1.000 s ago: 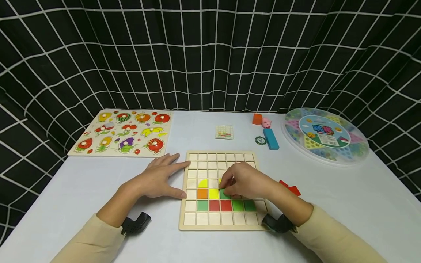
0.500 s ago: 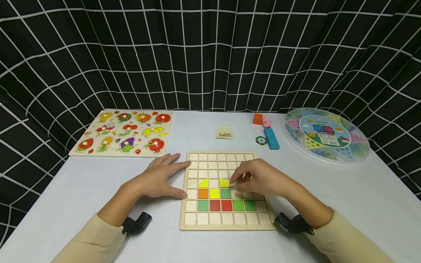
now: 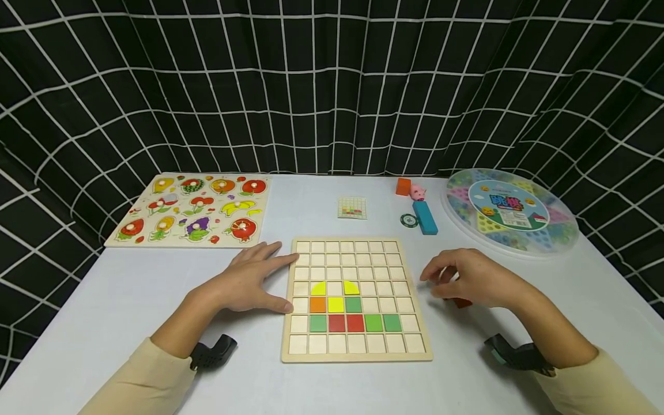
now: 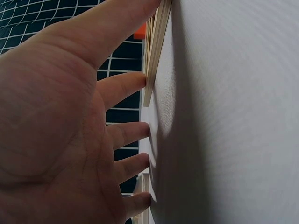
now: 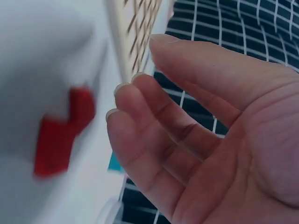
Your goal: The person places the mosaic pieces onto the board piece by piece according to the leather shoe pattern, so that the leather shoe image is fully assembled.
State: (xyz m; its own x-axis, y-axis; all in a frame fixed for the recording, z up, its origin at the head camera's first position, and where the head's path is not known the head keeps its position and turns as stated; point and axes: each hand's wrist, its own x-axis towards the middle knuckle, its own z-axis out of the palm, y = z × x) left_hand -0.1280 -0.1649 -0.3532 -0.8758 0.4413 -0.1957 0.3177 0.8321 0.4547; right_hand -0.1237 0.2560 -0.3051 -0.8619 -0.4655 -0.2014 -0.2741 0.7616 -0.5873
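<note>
A wooden grid board [image 3: 358,344] lies mid-table. Two yellow quarter-round pieces [image 3: 351,287] sit in one row. Below them come an orange square [image 3: 317,304], a yellow square [image 3: 335,304] and a green square [image 3: 353,304], then a row of green and red squares [image 3: 346,323]. My left hand [image 3: 251,279] rests with fingers spread, thumb and index finger touching the board's left edge. To the board's right, my right hand [image 3: 469,278] hovers above red pieces [image 5: 55,147], its fingers loosely bent and holding nothing. In the head view that hand mostly hides the red pieces.
A fruit puzzle board [image 3: 189,210] lies back left. Behind the grid board is a small pattern card [image 3: 352,208]. Back right are an orange cube [image 3: 403,186], a pink pig figure [image 3: 417,192], a blue block [image 3: 425,218], a chip [image 3: 408,221] and a round game box [image 3: 510,210].
My right hand has let go of the green square in the board and moved right, off the board, to above the red pieces. My left hand stays at the left edge.
</note>
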